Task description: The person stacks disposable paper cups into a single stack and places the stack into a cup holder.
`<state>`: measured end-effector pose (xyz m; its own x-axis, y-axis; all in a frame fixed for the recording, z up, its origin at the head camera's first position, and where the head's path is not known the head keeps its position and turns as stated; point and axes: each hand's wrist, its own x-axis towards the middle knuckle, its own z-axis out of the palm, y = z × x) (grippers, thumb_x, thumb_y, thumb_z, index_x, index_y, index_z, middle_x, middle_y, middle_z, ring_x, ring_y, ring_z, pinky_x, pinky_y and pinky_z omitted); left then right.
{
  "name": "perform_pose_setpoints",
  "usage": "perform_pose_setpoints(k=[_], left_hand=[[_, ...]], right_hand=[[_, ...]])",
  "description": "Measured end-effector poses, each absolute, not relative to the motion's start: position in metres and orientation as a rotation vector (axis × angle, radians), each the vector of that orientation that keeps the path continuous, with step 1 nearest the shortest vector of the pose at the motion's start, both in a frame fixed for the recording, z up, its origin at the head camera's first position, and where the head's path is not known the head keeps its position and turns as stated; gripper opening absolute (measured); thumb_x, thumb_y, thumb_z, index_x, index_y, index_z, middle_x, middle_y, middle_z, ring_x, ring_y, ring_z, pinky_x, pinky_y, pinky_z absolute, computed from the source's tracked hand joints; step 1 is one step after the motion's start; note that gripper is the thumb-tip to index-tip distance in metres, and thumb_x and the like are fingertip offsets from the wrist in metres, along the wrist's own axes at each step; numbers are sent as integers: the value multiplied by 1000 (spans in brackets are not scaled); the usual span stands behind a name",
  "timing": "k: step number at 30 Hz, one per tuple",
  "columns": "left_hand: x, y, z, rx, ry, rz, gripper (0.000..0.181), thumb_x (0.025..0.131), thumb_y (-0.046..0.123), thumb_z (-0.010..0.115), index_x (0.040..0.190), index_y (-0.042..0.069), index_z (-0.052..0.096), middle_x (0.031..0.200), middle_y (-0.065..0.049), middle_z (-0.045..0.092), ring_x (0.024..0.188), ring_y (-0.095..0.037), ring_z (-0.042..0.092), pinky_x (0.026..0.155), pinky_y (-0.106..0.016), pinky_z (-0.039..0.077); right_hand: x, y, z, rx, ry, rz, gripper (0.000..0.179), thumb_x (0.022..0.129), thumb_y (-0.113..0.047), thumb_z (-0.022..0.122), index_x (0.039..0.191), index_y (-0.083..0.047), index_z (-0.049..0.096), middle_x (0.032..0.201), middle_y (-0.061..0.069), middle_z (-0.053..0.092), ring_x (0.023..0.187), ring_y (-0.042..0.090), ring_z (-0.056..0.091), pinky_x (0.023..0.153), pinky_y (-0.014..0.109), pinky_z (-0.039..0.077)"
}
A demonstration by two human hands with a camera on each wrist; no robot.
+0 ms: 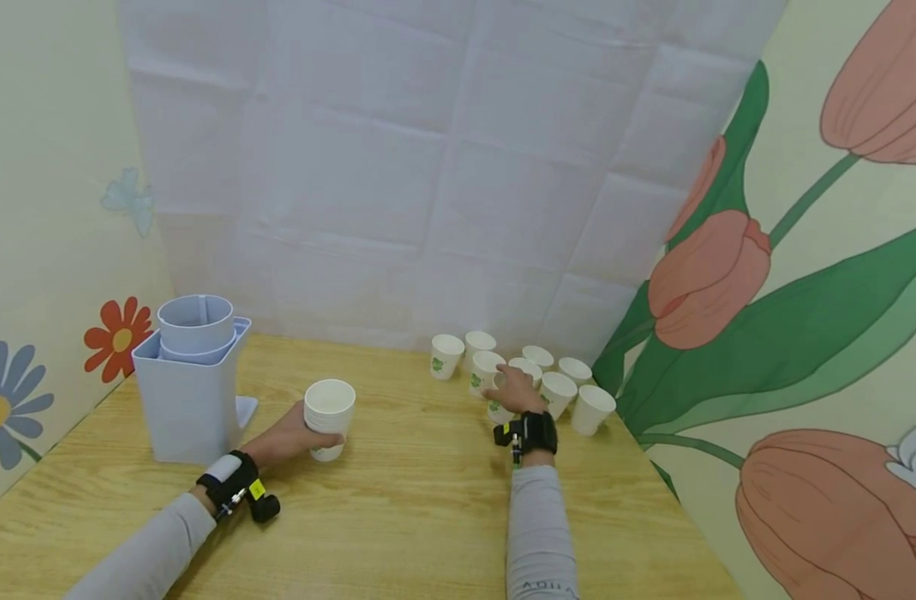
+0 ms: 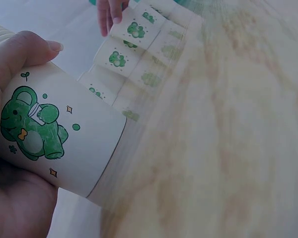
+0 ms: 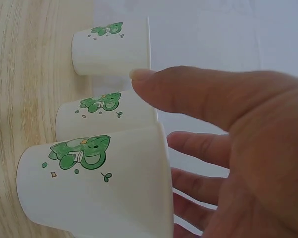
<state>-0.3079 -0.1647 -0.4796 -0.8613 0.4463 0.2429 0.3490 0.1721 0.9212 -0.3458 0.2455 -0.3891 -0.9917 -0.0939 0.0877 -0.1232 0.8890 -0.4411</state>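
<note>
On the left, my left hand grips a stack of white paper cups, several rims showing one above another. A green bear print covers the side of the lowest cup in the left wrist view. My right hand is over a group of single paper cups at the back right. Seen from the right wrist, its thumb and fingers are spread near the rims of a near paper cup and the middle paper cup. Another paper cup stands farther off.
A pale blue square container stands at the left, with a round cup-like part on top. Several upright paper cups, among them one at the right end, stand near the wooden table's back right edge. A white sheet hangs behind.
</note>
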Motion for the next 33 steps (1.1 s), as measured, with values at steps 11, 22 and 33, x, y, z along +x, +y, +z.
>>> perform_pose_setpoints(k=[11, 22, 33], left_hand=[[-308, -165, -478, 778, 2355, 1790, 76, 84, 14, 82, 144, -5, 40, 131, -22, 60, 117, -28, 57, 105, -47, 41], [-309, -167, -478, 749, 2317, 1793, 79, 85, 14, 81, 147, -3, 36, 136, -23, 56, 123, -34, 53, 109, -54, 38], [-308, -167, -475, 717, 2324, 1785, 79, 84, 15, 82, 147, -3, 37, 138, -22, 56, 124, -35, 53, 111, -57, 36]], right_hand=[[-345, 244, -387, 205, -2948, 748, 63, 95, -18, 68, 148, 5, 44, 152, 32, 40, 143, 51, 31, 114, 63, 31], [-344, 240, -388, 206, -2907, 802, 62, 95, -18, 70, 147, 5, 46, 151, 30, 44, 142, 52, 32, 112, 63, 33], [-343, 238, -387, 225, -2922, 827, 71, 93, -21, 72, 150, 6, 40, 152, 33, 38, 144, 53, 28, 114, 65, 29]])
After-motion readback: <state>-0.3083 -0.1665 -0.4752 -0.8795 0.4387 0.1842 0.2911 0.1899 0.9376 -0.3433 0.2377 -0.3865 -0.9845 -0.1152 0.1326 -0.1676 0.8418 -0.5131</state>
